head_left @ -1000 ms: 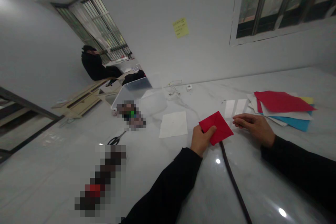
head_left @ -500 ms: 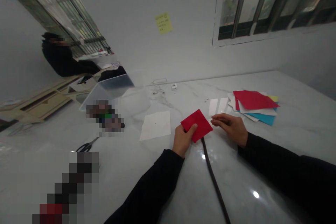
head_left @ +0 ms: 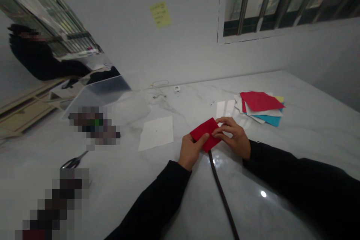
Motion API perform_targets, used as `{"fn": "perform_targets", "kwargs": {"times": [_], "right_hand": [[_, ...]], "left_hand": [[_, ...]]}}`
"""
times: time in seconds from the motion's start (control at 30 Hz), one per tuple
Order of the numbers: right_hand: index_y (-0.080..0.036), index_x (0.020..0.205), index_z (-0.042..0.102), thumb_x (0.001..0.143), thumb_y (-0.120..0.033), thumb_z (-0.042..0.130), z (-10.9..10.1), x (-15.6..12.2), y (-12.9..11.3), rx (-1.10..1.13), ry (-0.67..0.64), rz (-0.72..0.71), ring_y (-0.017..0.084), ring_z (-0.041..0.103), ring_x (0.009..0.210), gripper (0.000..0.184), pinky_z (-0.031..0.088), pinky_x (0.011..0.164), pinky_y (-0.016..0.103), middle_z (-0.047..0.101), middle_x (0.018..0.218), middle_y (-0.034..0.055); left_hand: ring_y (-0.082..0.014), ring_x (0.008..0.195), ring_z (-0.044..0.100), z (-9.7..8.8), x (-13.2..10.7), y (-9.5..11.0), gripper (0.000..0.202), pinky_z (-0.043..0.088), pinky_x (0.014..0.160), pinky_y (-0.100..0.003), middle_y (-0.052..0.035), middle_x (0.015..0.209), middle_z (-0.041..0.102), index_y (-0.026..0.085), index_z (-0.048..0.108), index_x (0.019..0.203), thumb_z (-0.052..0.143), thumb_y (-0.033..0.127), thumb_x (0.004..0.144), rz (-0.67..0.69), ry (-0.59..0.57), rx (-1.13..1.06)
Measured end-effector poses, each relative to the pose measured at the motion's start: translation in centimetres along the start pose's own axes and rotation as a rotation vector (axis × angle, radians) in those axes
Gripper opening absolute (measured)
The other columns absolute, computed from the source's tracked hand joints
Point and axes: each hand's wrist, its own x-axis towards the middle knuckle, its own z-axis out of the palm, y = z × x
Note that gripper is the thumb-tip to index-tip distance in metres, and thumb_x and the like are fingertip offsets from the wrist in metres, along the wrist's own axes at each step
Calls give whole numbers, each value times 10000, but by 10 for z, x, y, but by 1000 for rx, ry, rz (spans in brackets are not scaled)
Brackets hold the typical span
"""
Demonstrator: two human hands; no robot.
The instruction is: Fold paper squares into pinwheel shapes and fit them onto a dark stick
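A folded piece of red paper (head_left: 206, 130) is held above the marble-patterned table. My left hand (head_left: 191, 148) grips its lower left side, thumb across the front face and fingers behind. At its right corner, my right hand (head_left: 233, 135) pinches the paper's edge between thumb and fingers. Below the paper, a dark cord (head_left: 221, 187) runs down toward the bottom of the view; its top end is hidden by the paper. A white sheet of paper (head_left: 157, 133) lies flat to the left of my left hand.
Stacked coloured paper (head_left: 261, 102) lies at the right. Scissors (head_left: 73, 162) rest at the left, beside blurred-out patches. A clear plastic bin (head_left: 104, 92) stands behind them. A small white object (head_left: 177, 89) sits near the wall. A person in black (head_left: 36, 58) sits at far left.
My right hand has moved left from beside the red paper and now grips its right corner. My left hand keeps its hold. The whole view has shifted slightly to the right.
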Motion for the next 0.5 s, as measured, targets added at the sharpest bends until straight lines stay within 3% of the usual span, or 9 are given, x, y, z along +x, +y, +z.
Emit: {"fn": "perform_targets", "kwargs": {"times": [0.5], "right_hand": [[-273,878,769,859,-323,721,1,-1,4,132,-46,96,238,596,1118,72,487,982,419,597,1188,62]], "left_hand": [[-206,796,670,-2,-1,2,356,518,762,-307,-92,918,764,137,774,948,780,424,737,18,-36,50]]}}
